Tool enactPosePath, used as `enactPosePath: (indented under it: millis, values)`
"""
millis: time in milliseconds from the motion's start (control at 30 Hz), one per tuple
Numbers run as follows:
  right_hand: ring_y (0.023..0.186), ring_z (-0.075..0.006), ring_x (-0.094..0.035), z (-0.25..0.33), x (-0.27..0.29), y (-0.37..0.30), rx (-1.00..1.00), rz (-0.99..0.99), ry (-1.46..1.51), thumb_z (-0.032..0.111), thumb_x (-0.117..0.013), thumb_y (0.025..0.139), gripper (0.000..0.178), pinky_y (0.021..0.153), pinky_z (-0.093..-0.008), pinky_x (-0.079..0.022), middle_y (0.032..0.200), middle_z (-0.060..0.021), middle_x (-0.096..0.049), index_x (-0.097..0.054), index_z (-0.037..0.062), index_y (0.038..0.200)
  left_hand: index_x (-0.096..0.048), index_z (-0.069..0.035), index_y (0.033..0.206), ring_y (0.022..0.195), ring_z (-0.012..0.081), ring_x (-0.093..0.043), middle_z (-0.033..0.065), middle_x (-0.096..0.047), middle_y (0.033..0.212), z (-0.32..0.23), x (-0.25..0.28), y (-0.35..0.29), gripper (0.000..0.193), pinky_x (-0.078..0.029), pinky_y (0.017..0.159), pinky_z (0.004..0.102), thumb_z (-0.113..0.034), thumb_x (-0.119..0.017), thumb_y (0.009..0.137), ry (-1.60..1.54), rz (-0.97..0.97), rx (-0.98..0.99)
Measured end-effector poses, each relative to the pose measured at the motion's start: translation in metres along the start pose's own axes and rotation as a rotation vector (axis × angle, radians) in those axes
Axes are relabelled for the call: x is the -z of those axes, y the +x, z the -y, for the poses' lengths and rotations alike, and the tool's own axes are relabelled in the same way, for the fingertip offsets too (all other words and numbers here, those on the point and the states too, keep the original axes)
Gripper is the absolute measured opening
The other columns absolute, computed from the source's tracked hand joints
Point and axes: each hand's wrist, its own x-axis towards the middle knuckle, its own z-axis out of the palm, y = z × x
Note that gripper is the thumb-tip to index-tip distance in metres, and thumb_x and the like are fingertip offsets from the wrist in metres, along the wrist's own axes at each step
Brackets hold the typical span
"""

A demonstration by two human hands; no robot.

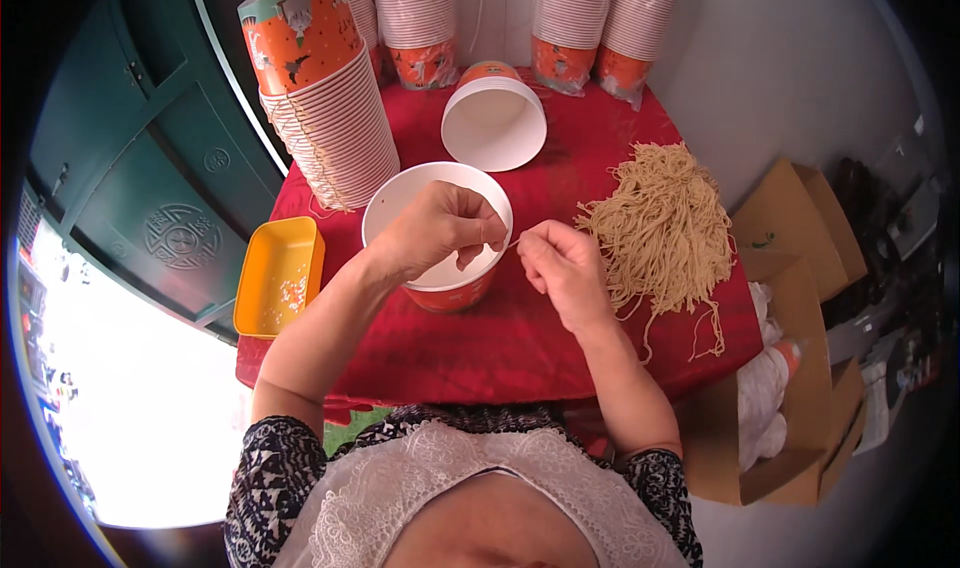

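Over the mouth of an orange paper bucket (450,299) with a white inside, my left hand (440,230) is closed in a pinch. Just right of the bucket's rim, my right hand (562,270) is pinched too, its fingers curled in. A thin pale string (513,245) spans the small gap between the fingertips of both hands. The bucket stands upright, partly hidden by my left hand and forearm. To the right lies a loose heap of beige strings (670,230), some trailing toward the table's near edge.
A yellow tray (318,256) with small white bits is at left, before a tall stack of nested buckets (340,138) draped with strings. Another bucket (493,123) lies tipped behind. Wrapped stacks (570,13) line the back. Cardboard boxes (800,433) flank the red-clothed table (450,363).
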Motion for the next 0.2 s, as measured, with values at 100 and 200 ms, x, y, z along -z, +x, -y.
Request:
enactPosePath:
  millis: [100,200]
  values:
    - [0.055,-0.0020,-0.043,0.015,0.007,0.007,0.008,0.019,-0.054,0.013,-0.061,0.097,0.016,0.048,-0.0188,-0.032,0.067,0.0035,-0.053,-0.063,0.0015,0.086,-0.070,0.006,0.084,0.055,0.0102,-0.056,0.0072,-0.067,0.074,0.000,0.000,0.003,0.009,-0.044,0.050,0.0236,-0.003,-0.067,0.086,-0.024,0.013,0.023]
    - [0.060,-0.0028,-0.047,0.018,0.010,0.017,0.025,0.074,-0.163,0.012,-0.063,0.094,0.016,0.052,-0.0218,-0.037,0.067,0.0034,-0.057,-0.066,-0.0008,0.085,-0.070,0.007,0.086,0.057,0.0113,-0.058,0.0081,-0.067,0.075,-0.001,0.001,0.006,0.010,-0.046,0.052,0.0235,-0.003,-0.067,0.086,-0.073,0.041,0.051]
